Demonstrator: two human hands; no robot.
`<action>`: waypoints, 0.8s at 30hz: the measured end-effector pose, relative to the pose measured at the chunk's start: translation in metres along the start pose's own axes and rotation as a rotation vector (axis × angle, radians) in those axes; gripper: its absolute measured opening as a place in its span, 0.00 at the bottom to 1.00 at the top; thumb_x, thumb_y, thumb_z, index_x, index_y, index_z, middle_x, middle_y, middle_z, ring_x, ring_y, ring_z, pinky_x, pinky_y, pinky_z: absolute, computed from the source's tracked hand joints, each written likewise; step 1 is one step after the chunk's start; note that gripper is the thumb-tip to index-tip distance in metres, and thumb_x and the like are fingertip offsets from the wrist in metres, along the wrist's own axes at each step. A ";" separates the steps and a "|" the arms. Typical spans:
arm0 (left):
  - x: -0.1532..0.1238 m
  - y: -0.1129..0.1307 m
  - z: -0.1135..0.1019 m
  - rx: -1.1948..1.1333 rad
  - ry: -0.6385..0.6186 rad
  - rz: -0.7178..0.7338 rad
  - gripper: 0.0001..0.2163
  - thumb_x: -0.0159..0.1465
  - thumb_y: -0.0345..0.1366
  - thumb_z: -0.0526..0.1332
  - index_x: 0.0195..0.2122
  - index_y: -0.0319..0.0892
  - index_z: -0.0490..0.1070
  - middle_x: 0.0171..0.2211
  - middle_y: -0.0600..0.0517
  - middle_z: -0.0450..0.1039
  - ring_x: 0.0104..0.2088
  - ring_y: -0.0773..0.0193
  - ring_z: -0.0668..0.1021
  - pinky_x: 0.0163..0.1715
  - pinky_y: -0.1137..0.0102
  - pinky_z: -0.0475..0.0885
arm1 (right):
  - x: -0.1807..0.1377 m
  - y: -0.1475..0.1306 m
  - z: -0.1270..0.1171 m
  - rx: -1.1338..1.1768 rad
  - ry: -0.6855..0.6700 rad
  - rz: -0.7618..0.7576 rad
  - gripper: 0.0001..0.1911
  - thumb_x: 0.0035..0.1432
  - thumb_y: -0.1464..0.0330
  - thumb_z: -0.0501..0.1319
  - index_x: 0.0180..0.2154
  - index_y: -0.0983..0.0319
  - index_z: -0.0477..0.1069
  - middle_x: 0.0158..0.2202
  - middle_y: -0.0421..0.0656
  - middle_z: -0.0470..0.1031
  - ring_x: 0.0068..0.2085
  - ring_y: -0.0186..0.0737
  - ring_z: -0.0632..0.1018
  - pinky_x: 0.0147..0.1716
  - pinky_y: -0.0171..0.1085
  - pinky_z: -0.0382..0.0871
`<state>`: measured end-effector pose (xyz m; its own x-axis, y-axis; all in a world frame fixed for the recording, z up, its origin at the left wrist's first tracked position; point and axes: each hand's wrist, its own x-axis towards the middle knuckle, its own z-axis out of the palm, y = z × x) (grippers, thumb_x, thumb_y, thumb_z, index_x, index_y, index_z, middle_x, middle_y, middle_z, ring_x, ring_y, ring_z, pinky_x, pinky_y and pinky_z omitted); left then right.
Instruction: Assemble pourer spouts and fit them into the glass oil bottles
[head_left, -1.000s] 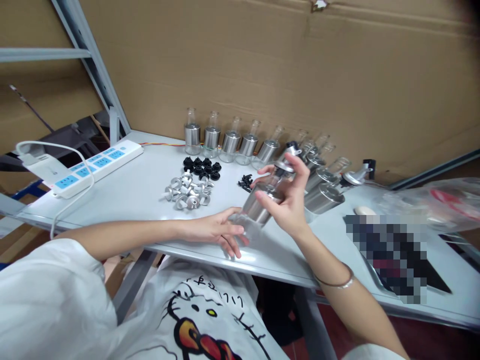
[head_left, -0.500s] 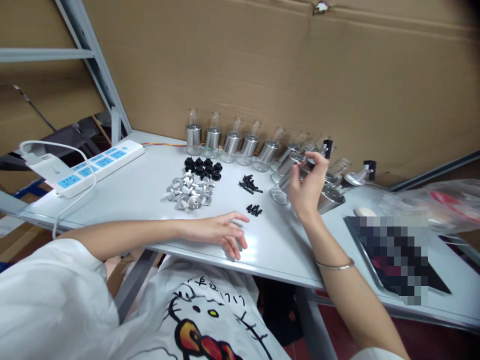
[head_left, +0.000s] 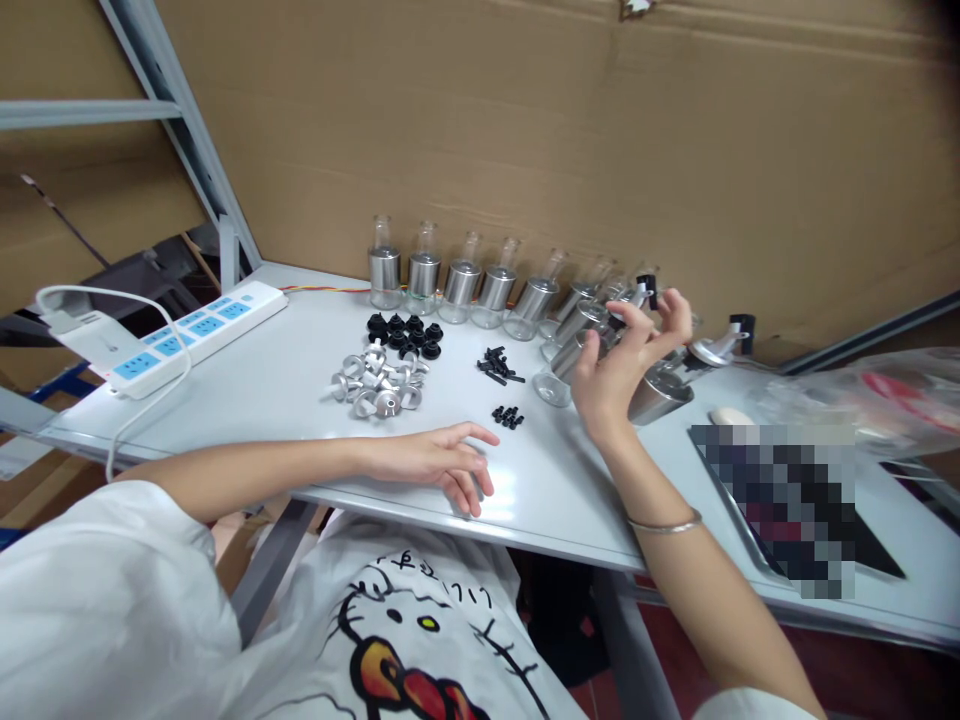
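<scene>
At the right end of the row of bottles, my right hand (head_left: 616,375) is raised with thumb and fingers spread. It hides much of a bottle with a silver pourer and black lever (head_left: 646,291) behind it; I cannot tell if the fingertips touch it. Another fitted bottle (head_left: 660,392) stands just to its right. My left hand (head_left: 442,462) rests near the table's front edge, fingers loosely apart and holding nothing. Beyond it lie small black pieces (head_left: 508,417), black sticks (head_left: 498,365), silver spout parts (head_left: 379,384) and black stoppers (head_left: 403,334).
Several clear glass bottles with steel sleeves (head_left: 459,285) line the back of the table (head_left: 247,400). A white power strip (head_left: 195,340) lies at the left. To the right are a dark flat object (head_left: 795,510), partly pixelated, and a plastic bag (head_left: 885,400).
The fingers of my right hand have spread and lifted away from their curled position around the bottle top. My left hand stays where it was.
</scene>
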<state>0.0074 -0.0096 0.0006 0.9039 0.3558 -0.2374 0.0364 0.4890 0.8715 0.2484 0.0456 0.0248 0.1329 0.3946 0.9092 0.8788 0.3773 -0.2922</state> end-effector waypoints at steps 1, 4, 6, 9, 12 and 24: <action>0.000 0.000 0.000 0.003 0.001 0.000 0.24 0.62 0.43 0.62 0.54 0.42 0.54 0.37 0.48 0.73 0.32 0.61 0.79 0.37 0.62 0.70 | -0.001 -0.003 -0.001 -0.004 0.001 -0.027 0.17 0.56 0.74 0.55 0.47 0.55 0.64 0.60 0.50 0.48 0.64 0.57 0.55 0.58 0.62 0.55; 0.000 0.001 0.001 0.006 0.006 -0.001 0.24 0.62 0.43 0.62 0.54 0.42 0.54 0.36 0.49 0.73 0.32 0.62 0.79 0.38 0.62 0.70 | -0.005 -0.011 -0.002 0.083 -0.063 -0.133 0.14 0.57 0.72 0.57 0.46 0.55 0.64 0.56 0.50 0.56 0.61 0.56 0.60 0.56 0.61 0.57; 0.000 0.001 0.001 0.002 0.007 -0.004 0.24 0.61 0.44 0.62 0.53 0.42 0.54 0.36 0.49 0.73 0.32 0.62 0.79 0.37 0.62 0.70 | -0.008 -0.016 0.000 0.246 -0.180 -0.146 0.13 0.58 0.72 0.56 0.45 0.55 0.64 0.49 0.49 0.64 0.54 0.51 0.68 0.52 0.56 0.66; 0.000 0.002 0.001 -0.006 0.006 -0.004 0.24 0.61 0.44 0.63 0.52 0.42 0.55 0.36 0.49 0.73 0.32 0.62 0.79 0.37 0.62 0.70 | -0.010 -0.019 0.005 0.438 -0.345 0.021 0.11 0.58 0.72 0.54 0.44 0.58 0.64 0.42 0.47 0.69 0.46 0.44 0.74 0.45 0.47 0.73; 0.000 0.002 0.001 -0.012 0.010 -0.005 0.24 0.60 0.44 0.64 0.51 0.43 0.55 0.36 0.49 0.73 0.32 0.63 0.79 0.37 0.63 0.70 | -0.009 -0.013 0.008 0.441 -0.414 0.181 0.09 0.57 0.71 0.54 0.41 0.60 0.64 0.41 0.47 0.71 0.44 0.43 0.76 0.43 0.45 0.74; 0.000 0.006 -0.002 0.008 0.129 0.066 0.18 0.60 0.41 0.64 0.46 0.40 0.62 0.32 0.50 0.74 0.29 0.64 0.78 0.34 0.64 0.71 | -0.007 -0.006 0.009 0.387 -0.434 0.310 0.08 0.56 0.71 0.53 0.39 0.60 0.64 0.39 0.46 0.74 0.43 0.42 0.76 0.42 0.44 0.73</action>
<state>0.0074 -0.0053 0.0049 0.8420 0.4868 -0.2325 -0.0172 0.4550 0.8903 0.2382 0.0481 0.0179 0.0851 0.8049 0.5872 0.5902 0.4341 -0.6806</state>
